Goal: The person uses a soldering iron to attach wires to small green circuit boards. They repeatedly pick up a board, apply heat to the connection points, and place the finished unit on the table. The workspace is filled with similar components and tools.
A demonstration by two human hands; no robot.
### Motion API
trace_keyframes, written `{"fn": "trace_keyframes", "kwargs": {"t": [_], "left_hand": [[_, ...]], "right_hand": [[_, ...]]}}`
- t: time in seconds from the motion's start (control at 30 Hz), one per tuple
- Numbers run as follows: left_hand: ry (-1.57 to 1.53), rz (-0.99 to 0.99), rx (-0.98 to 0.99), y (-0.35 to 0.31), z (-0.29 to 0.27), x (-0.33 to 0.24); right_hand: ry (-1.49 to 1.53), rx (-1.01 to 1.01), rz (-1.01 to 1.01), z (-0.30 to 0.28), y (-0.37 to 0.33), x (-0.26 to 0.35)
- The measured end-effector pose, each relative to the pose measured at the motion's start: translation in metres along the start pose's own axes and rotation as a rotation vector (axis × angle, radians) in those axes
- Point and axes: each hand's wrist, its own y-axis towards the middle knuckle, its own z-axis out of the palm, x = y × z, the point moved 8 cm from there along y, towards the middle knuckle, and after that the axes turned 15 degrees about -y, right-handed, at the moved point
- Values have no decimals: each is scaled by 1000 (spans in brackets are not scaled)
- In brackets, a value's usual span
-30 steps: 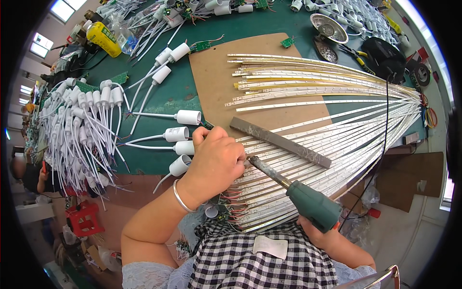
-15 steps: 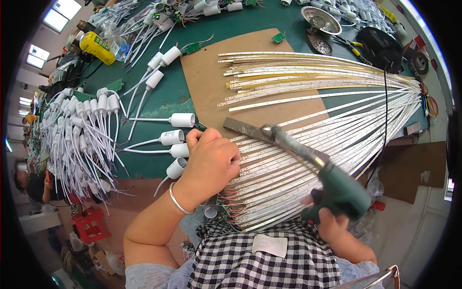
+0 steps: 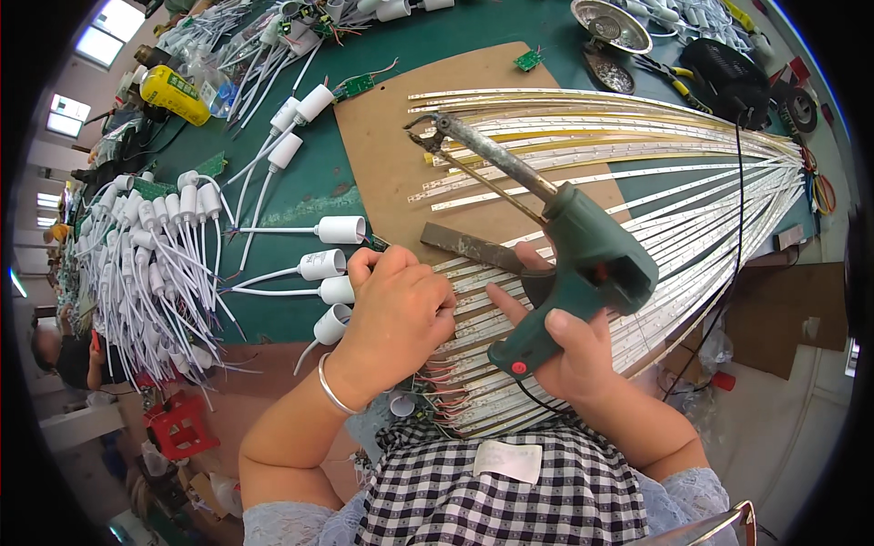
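Head view: workbench with fanned LED strips.
Right hand: fingers wrapped around green soldering gun, tip raised.
Left hand: curled, pressing strip ends.

soldering gun: green pistol-shaped body with a red button low on the grip, held in the right hand, whose fingers wrap its handle
barrel: long grey metal rod rising up and to the left away from the grip, ending in a dark tip with wire clamps, lifted clear above the brown board
cord: black, leaving the foot of the handle under the palm
LED strips: many thin white and yellowish strips fanned out flat, converging below both hands
left hand: curled knuckles-up, pressing on the strip ends just left of the gun's grip
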Motion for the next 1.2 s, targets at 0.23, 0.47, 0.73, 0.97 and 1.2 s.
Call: {"fn": "trace_keyframes", "kwargs": {"t": [0.23, 0.47, 0.73, 0.97, 1.2], "left_hand": [[37, -17, 26, -1, 0, -2], [82, -5, -2, -2, -1, -4], [131, 10, -35, -7, -1, -8], [157, 1, -152, -31, -30, -14], [243, -145, -142, -80, -48, 11]], "right_hand": [[-97, 40, 123, -2, -7, -10], [-121, 65, 147, 1, -9, -11], [-160, 47, 267, -2, -15, -18], [-174, 44, 212, -2, -13, -17], [-160, -16, 273, -8, -17, -23]]}}
